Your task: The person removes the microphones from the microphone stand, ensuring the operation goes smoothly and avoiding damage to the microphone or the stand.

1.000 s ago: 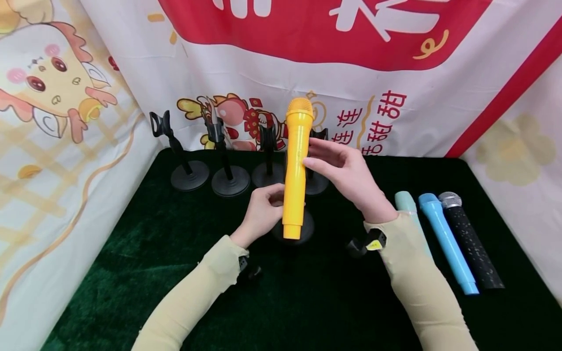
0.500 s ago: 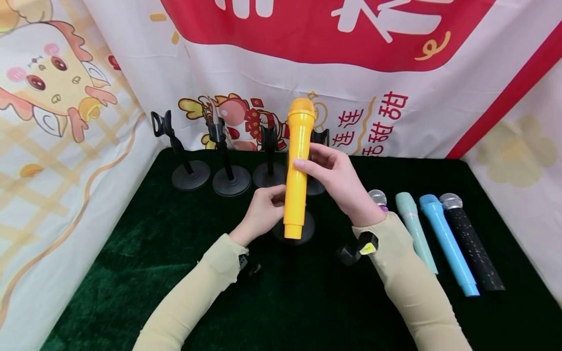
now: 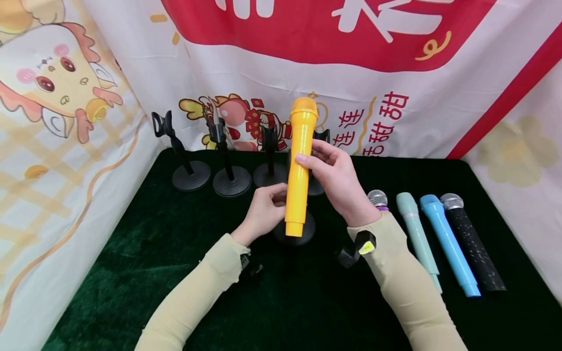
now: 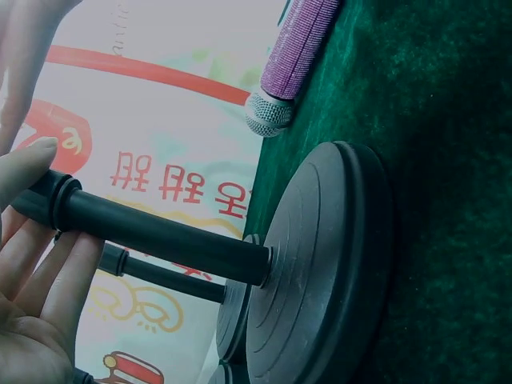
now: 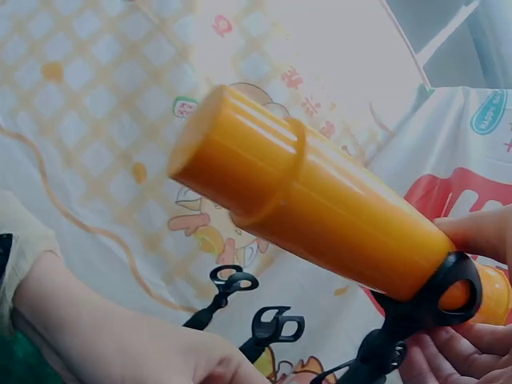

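Note:
A yellow microphone (image 3: 299, 180) leans upright at the centre of the head view. My right hand (image 3: 340, 180) holds it at mid-body, thumb across the front. In the right wrist view, a black stand clip (image 5: 416, 314) wraps round the microphone's body, and the fingers lie close behind the clip. My left hand (image 3: 262, 212) grips the same stand's black pole (image 4: 168, 232) below the clip, thumb on one side and fingers on the other. The stand's round base (image 4: 292, 272) rests on the green cloth. From the head, the microphone hides most of this stand.
Several black stands, one of them at the far left (image 3: 190, 175), line the table's back edge before a printed curtain (image 3: 246, 73). On the right lie a purple microphone (image 3: 378, 199), a mint one (image 3: 417, 231), a blue one (image 3: 450, 243) and a black one (image 3: 474, 243).
My right hand has shifted left, and its thumb has come from the microphone's edge onto its front. The purple microphone's head has come into sight beside the sleeve. The left hand stays in place.

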A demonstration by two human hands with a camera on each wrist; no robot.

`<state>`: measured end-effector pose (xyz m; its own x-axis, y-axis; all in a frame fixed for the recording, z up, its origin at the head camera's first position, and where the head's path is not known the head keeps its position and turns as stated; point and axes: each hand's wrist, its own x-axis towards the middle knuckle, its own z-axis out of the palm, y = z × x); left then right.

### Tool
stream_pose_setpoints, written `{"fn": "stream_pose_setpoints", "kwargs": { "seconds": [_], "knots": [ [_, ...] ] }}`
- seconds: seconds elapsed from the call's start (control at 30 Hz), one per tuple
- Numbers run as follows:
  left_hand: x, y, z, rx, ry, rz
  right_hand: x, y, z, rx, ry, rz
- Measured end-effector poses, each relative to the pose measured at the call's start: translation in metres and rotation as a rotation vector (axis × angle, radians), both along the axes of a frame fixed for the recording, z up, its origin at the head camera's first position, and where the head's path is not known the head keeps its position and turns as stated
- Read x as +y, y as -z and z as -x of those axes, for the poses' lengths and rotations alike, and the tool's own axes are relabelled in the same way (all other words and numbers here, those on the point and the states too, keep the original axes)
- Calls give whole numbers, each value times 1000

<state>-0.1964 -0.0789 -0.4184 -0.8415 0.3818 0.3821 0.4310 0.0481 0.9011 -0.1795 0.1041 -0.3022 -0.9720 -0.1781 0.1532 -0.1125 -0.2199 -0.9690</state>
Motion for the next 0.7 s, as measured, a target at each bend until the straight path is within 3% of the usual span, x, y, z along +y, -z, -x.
{"fn": "stream_pose_setpoints", "kwargs": {
  "seconds": [0.27,0.7],
  "knots": [
    [1,-2,1,-12,8,-1,-4,-3,4,-13,14,98],
    [0,-2,-2,-22,-2,8,-2,-10,11,-21,19,95]
  ]
}}
